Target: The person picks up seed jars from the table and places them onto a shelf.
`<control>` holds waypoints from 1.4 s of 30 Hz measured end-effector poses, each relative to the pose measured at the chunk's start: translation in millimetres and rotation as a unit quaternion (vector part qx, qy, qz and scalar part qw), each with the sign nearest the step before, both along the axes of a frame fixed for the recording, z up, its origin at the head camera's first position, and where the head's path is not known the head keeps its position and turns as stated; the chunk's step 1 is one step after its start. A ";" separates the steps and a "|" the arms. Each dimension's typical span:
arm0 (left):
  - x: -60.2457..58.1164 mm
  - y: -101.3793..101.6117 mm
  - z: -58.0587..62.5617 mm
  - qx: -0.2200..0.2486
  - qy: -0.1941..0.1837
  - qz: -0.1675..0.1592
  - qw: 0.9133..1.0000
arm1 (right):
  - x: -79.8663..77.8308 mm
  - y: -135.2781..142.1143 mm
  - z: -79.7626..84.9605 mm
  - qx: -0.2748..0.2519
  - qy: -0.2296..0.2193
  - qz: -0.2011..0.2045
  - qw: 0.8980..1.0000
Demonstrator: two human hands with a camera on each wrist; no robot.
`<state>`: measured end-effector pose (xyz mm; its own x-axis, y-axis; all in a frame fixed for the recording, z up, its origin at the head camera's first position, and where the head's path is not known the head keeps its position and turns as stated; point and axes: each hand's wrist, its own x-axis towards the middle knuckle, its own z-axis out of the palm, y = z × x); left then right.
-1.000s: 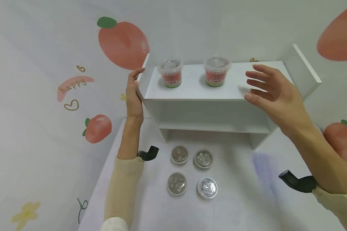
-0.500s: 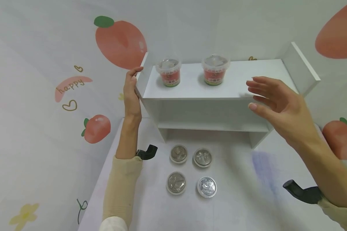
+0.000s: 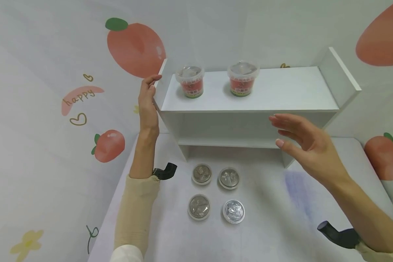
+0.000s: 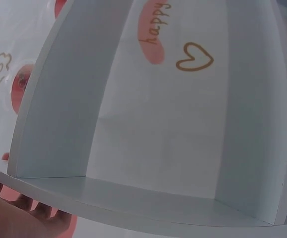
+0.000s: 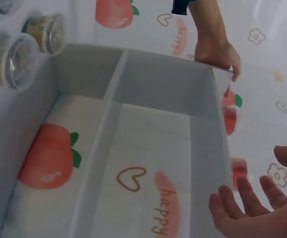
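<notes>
A white two-tier shelf (image 3: 298, 89) stands on the table against the wall. My left hand (image 3: 148, 109) holds its left side panel, with fingers bent over the panel's edge; the left wrist view shows those fingertips (image 4: 39, 210) behind the board. On the top board stand two small lidded plastic tubs with red and green labels, one on the left (image 3: 192, 87) and another near the middle (image 3: 241, 86). My right hand (image 3: 309, 145) hovers before the shelf's lower right part, its fingers loosely bent and nothing in them. In the right wrist view that hand (image 5: 262, 213) is beside the shelf's edge.
Several round lidded tubs sit on the white table in front of the shelf, among them one at the back left (image 3: 201, 174) and one at the front right (image 3: 234, 211). A patterned wall sheet (image 3: 216, 32) hangs behind. The shelf's right side panel (image 3: 340, 78) rises above the top board.
My right hand has come down from above the right end of the top board to in front of the lower tier. My left hand stays on the side panel, and the tubs have not moved.
</notes>
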<state>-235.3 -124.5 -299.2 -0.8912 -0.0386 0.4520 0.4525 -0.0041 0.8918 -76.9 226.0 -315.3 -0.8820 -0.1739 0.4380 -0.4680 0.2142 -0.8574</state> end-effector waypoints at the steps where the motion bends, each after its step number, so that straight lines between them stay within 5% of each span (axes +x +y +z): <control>1: -0.1 -0.5 0.1 0.001 -0.001 -0.001 1.000 | 0.5 0.0 -2.1 -0.002 0.002 0.002 1.000; 9: -0.6 -3.9 0.6 -0.006 -0.003 0.001 1.000 | 5.4 0.7 -18.5 -0.020 -0.013 0.020 1.000; 19: -2.1 -1.7 -2.0 0.009 0.004 -0.006 1.000 | 16.7 -3.0 -39.9 0.054 -0.054 0.007 0.997; 34: -1.5 4.9 -10.6 0.054 0.012 -0.019 0.998 | 29.5 -10.5 -80.1 0.033 -0.107 0.041 0.993; 42: -3.5 6.6 -9.1 0.053 0.009 -0.024 0.998 | 35.7 -15.8 -99.2 0.029 -0.092 0.052 0.994</control>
